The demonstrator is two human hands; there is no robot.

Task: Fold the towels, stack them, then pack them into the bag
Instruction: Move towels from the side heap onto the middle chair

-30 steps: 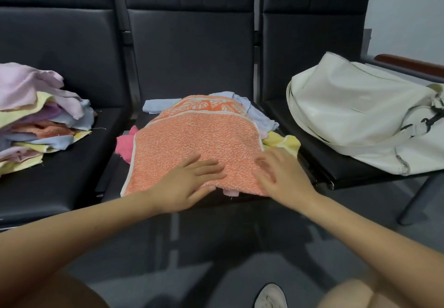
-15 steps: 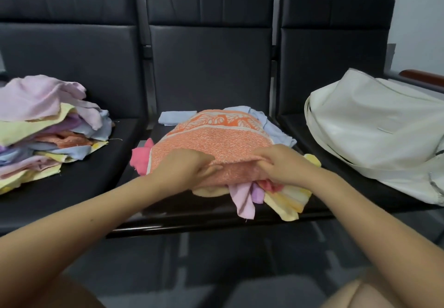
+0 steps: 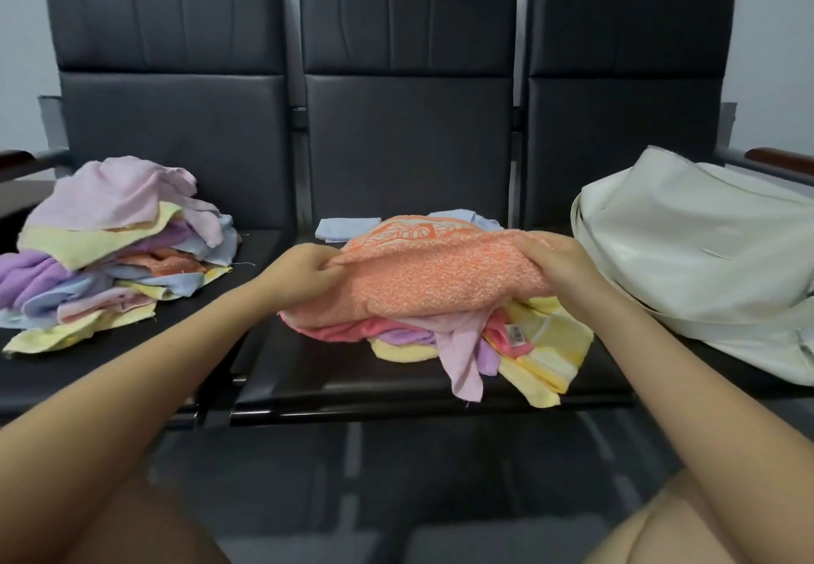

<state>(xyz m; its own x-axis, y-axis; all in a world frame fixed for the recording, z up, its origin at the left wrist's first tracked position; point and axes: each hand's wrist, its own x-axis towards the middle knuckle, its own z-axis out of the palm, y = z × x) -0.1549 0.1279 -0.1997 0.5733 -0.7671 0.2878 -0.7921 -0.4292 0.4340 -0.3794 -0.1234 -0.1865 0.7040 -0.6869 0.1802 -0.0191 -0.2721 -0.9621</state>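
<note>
A stack of towels with an orange towel [image 3: 431, 281] on top sits on the middle seat [image 3: 343, 378]. My left hand [image 3: 304, 275] grips the stack's left side and my right hand [image 3: 557, 262] grips its right side, raising the front. Pink, purple and yellow towel ends [image 3: 542, 352] hang out below the orange one. Light blue towels [image 3: 345, 229] lie behind the stack. A white bag [image 3: 704, 255] lies on the right seat, its opening not visible.
A loose heap of unfolded towels [image 3: 114, 246] in pink, yellow, purple and blue covers the left seat. Three black seat backs [image 3: 409, 123] stand behind. Wooden armrests [image 3: 779, 158] flank the row. My knees are at the bottom of the view.
My hands went from resting flat on the orange towel to gripping the stack at both sides and raising it. Lower towels now hang out at the front.
</note>
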